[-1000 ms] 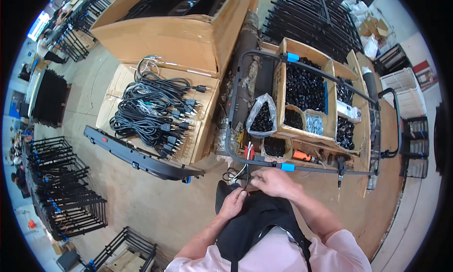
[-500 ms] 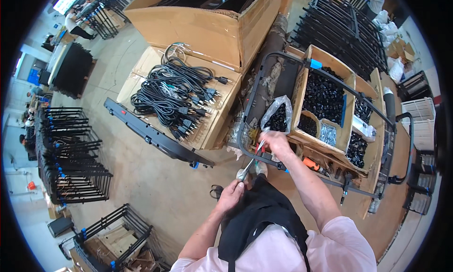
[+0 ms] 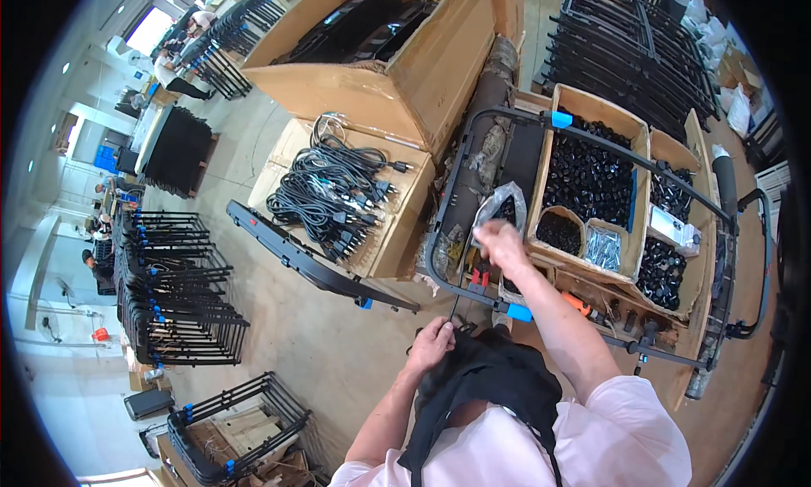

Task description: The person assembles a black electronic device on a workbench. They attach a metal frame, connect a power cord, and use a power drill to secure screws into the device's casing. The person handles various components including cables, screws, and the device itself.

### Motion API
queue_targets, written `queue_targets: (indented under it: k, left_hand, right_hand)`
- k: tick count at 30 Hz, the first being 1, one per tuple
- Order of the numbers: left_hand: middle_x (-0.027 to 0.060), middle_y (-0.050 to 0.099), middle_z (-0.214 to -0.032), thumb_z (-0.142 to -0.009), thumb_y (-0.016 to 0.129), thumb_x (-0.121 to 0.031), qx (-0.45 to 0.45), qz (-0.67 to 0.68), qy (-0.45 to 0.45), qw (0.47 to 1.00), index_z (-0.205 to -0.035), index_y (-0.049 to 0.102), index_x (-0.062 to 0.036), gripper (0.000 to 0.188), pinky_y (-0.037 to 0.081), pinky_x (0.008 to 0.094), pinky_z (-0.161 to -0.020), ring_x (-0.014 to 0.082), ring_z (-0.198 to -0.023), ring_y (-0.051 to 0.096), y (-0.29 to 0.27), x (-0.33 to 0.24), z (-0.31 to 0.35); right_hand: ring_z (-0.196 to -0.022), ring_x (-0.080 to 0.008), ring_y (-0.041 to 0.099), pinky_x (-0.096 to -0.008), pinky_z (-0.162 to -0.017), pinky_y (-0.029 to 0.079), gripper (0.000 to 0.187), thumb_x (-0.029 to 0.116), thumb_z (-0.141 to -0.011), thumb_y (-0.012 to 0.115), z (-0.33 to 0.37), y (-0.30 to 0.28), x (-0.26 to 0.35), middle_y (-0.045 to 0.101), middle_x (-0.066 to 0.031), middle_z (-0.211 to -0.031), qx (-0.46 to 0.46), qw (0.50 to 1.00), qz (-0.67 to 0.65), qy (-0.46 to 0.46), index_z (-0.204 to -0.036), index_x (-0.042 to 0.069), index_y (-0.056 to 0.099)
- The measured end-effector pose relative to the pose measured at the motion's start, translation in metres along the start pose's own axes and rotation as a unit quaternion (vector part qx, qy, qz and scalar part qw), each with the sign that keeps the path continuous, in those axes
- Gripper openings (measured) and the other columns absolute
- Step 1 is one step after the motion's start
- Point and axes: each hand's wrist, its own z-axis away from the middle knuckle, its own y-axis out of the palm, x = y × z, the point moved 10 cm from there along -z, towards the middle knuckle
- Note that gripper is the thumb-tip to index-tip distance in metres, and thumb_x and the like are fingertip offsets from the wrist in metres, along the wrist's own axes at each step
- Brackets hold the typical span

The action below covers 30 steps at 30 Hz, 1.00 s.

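Fingers of right hand (image 3: 503, 242) likely blurred | over plastic bag (image 3: 498, 206)

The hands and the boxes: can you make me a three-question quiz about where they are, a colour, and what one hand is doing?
1. Where is the right hand?
A. Over the clear plastic bag of black parts
B. On the floor
C. Inside the big cardboard box

2. What colour are the cables in the flat box?
A. Red
B. Black
C. Yellow

3. What is the left hand doing?
A. Hanging free
B. Waving high
C. Gripping the black fabric at the person's front

Answers: 1 A, it reaches out above the bag. 2 B, the bundles are all black. 3 C, its fingers close on the cloth.
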Motion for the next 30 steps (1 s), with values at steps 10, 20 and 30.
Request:
queue_targets:
  k: [10, 20, 30]
  left_hand:
    - [0.0046, 0.070, -0.093, -0.114, 0.054, -0.023, -0.014, 0.065, 0.051, 0.996, -0.113, 0.066, 0.0007, 0.026, 0.055, 0.0277, -0.076, 0.0109, -0.078, 0.064, 0.004, -0.036, -0.035]
    - [0.0081, 0.075, -0.096, -0.110, 0.060, -0.022, 0.003, 0.153, 0.040, 0.987, -0.109, 0.070, 0.0026, 0.026, 0.059, 0.0304, -0.080, 0.0135, -0.083, 0.070, 0.004, -0.032, -0.058]
    - [0.0086, 0.077, -0.094, -0.109, 0.061, -0.020, -0.027, 0.155, 0.033, 0.987, -0.106, 0.073, 0.0016, 0.025, 0.059, 0.0302, -0.076, 0.0138, -0.079, 0.070, 0.007, -0.045, -0.051]
  right_hand:
    - [-0.107, -0.0417, 0.074, -0.0455, -0.094, 0.056, 0.040, 0.037, -0.096, 0.069, -0.022, 0.031, 0.038, 0.076, -0.0269, -0.104, -0.088, 0.964, 0.191, -0.164, -0.113, 0.002, 0.078]
    - [-0.092, -0.0316, 0.077, -0.0413, -0.086, 0.057, 0.036, 0.036, -0.094, 0.071, -0.041, 0.036, 0.039, 0.079, -0.0174, -0.091, -0.086, 0.968, 0.195, -0.134, -0.105, 0.002, 0.080]
    - [-0.067, -0.0201, 0.070, -0.0370, -0.065, 0.054, 0.031, 0.030, -0.093, 0.073, -0.064, -0.033, 0.046, 0.076, -0.0119, -0.079, -0.046, 0.977, 0.182, -0.100, -0.103, 0.001, 0.080]
